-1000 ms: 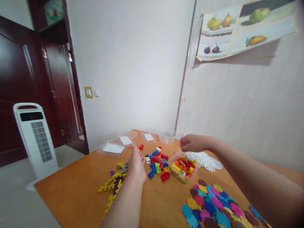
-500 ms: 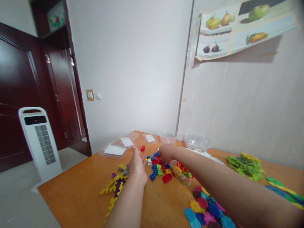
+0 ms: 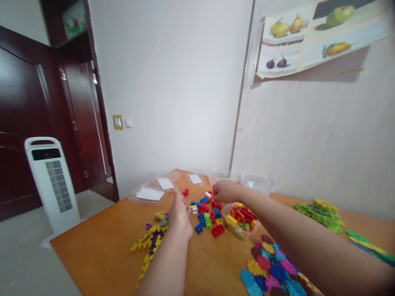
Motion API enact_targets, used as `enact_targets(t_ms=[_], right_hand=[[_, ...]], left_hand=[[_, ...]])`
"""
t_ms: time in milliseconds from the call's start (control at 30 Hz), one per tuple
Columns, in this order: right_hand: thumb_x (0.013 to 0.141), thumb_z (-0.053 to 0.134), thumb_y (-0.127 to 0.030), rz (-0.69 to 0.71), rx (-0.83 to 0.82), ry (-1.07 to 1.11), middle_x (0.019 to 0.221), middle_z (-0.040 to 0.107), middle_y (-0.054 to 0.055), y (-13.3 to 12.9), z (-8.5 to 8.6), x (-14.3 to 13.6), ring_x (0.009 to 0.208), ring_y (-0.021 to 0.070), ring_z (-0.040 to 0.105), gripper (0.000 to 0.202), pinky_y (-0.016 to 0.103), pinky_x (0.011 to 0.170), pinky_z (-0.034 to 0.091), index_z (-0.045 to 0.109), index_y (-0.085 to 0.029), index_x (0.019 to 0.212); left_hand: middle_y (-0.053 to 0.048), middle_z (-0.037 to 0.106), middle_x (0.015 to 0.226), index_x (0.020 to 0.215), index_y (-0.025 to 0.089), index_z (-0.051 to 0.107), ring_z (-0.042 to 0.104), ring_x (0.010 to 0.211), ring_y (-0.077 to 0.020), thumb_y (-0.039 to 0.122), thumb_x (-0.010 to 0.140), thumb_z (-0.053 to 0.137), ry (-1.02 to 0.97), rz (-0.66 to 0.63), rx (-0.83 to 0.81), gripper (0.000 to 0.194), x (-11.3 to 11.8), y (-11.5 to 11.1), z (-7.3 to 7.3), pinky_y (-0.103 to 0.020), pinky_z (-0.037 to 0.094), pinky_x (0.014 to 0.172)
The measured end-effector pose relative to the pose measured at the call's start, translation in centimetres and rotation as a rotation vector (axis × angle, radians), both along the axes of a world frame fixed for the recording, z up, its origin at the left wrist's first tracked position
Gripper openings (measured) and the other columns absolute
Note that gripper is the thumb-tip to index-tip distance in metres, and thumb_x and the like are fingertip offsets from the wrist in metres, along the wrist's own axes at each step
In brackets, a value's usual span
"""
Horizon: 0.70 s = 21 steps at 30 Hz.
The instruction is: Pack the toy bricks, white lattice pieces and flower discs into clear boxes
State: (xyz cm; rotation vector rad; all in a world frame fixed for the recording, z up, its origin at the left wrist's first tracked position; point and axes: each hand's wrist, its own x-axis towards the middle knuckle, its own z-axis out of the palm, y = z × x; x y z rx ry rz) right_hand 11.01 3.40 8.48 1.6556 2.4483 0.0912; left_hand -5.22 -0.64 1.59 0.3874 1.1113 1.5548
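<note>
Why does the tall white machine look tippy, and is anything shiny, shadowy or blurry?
In the head view, the wide lens probably makes the tall white machine lean; pale shine shows on the dark red door; a soft grey shadow lies below the fruit pictures; the right hand looks smudgy, its fingertips too unclear to read.

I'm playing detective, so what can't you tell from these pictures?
All in the head view:
- What the right hand holds, if anything: its fingers hide it.
- How many bricks fill the plastic box: upper ones cover others.
- All the notched discs: right arm and bottom edge cut them off.
</note>
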Motion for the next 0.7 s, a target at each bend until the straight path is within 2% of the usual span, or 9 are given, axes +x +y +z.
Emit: enact_targets(t_ms=[167,267,367,533,700], right_hand=[[0.074,0.064,-0.027,-0.089,-0.031,0.149,0.088,0.074,0.005,-1.8,2.1,4.9,0.077,0.0185,0.065,0.020,0.025,0.061,0.040,0.076,-0.021,0.089],[0.072,0.065,-0.025,-0.138,-0.069,0.144,0.075,0.070,0.003,-2.2,2.7,7.7,0.070,0.0167,0.061,0.012,0.024,0.060,0.037,0.073,-0.019,0.078],[0.072,0.066,-0.025,-0.191,-0.052,0.181,0.074,0.068,0.002,-2.3,2.6,8.9,0.068,0.0157,0.060,0.012,0.024,0.060,0.037,0.072,-0.019,0.080],[0.074,0.064,-0.026,-0.157,0.001,0.229,0.085,0.072,0.003,-1.9,1.6,6.9,0.076,0.0181,0.063,0.018,0.024,0.058,0.037,0.073,-0.021,0.089],[0.079,0.059,-0.024,0.013,0.012,0.218,0.100,0.075,0.004,-0.8,-0.1,2.7,0.086,0.0195,0.067,0.031,0.024,0.066,0.041,0.075,-0.025,0.106]], left_hand=[[-0.016,0.040,0.155,0.141,0.016,0.049,0.038,0.143,-0.0248,0.062,0.094,0.040,0.001,-0.001,0.011,0.066,0.0,-0.1,0.0,-0.037,0.033,0.116],[-0.017,0.039,0.155,0.142,0.014,0.048,0.038,0.143,-0.0256,0.063,0.093,0.040,0.004,-0.011,0.016,0.069,-0.1,-0.1,0.0,-0.037,0.033,0.117],[-0.017,0.040,0.155,0.143,0.014,0.047,0.038,0.143,-0.0259,0.064,0.093,0.040,0.002,-0.013,0.012,0.071,-0.1,-0.1,0.0,-0.037,0.031,0.117],[-0.017,0.041,0.154,0.143,0.015,0.048,0.040,0.142,-0.0263,0.065,0.092,0.040,0.007,-0.006,-0.006,0.072,-0.2,0.1,-0.1,-0.037,0.032,0.117],[-0.016,0.039,0.156,0.144,0.015,0.046,0.037,0.144,-0.0258,0.068,0.090,0.040,0.018,-0.005,-0.015,0.076,-0.2,0.1,0.1,-0.036,0.031,0.117]])
